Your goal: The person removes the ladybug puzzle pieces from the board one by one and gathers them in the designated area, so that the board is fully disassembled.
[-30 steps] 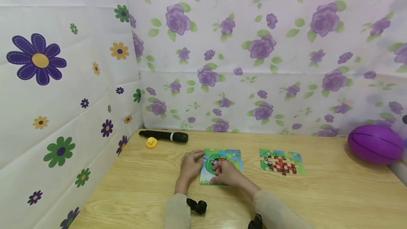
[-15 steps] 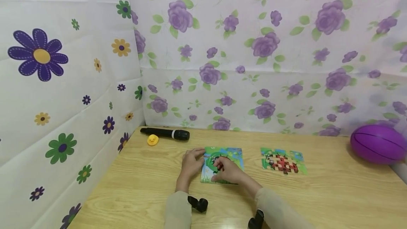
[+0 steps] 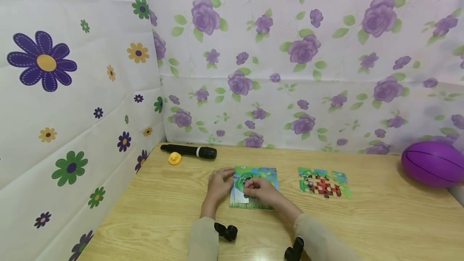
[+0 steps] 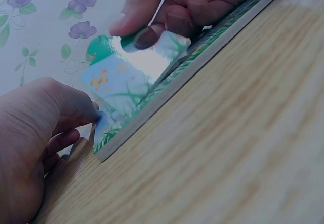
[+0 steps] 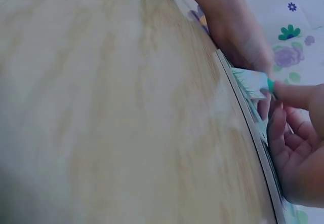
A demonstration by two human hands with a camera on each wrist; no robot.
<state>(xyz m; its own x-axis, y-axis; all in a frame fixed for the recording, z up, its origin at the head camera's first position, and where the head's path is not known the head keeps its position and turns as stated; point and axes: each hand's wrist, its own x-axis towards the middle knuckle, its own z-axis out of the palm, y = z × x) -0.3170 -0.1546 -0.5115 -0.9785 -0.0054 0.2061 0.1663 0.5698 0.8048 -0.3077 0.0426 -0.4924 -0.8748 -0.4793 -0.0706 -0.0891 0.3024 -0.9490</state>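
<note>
A square puzzle board [image 3: 269,172] with a green, blue and ladybug picture lies on the table. My left hand [image 3: 218,186] holds its left edge; in the left wrist view, that hand's fingers [image 4: 73,100] are bent at the board's corner. Over the board, my right hand [image 3: 264,191] pinches a puzzle piece [image 4: 132,69] between thumb and fingertips. The piece is pale blue with an orange butterfly, grass and a green tab. It is tilted up, with its lower edge close to the board; whether they touch I cannot tell. The right hand hides part of the ladybug picture.
Right of the board lies a group of partly joined ladybug puzzle pieces [image 3: 325,183]. A black microphone [image 3: 188,151] and a yellow rubber duck [image 3: 175,158] lie at the back left. A purple ball [image 3: 433,164] sits at the far right. Flowered cloth hangs behind the wooden table [image 3: 152,212].
My right hand has lifted a pale piece off the board's lower left and tilted it up in a pinch. The left hand keeps its place at the board's left edge.
</note>
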